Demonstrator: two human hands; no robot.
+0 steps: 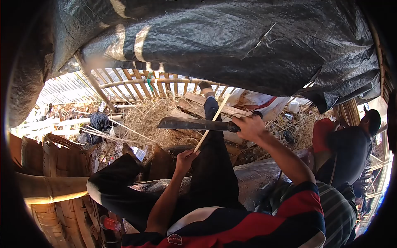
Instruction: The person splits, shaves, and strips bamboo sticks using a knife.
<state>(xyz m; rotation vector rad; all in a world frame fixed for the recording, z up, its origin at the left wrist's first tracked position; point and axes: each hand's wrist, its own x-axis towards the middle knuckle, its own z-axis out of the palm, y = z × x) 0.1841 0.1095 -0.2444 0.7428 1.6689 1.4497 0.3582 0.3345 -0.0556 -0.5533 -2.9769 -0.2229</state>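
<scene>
Head view, the only one supplied. The left hand (185, 162), just below the middle of the frame, has its fingers pinched on the lower end of a pale strip (222, 106). The strip's long axis runs from those fingers up and slightly right, its free end towards the upper centre, near the extended foot (205, 89).

The right hand (250, 127), right of centre, has its fingers wrapped round the handle of a long knife (190, 124). The blade lies nearly level across the frame, its tip pointing left.

Principal finding: strip and blade cross at a steep angle close to the middle of the frame. The crossing falls above and to the right of the left fingers, and to the left of the right fingers. The left hand alone holds the strip; the crossing lies nearer the handle than the tip. Whether the edge touches the strip cannot be determined from this angle.

Surroundings noted: an extended trousered leg (213, 169) beneath the crossing, loose straw (142, 118) left of centre, and another person (347, 144) at the right, well apart.
</scene>
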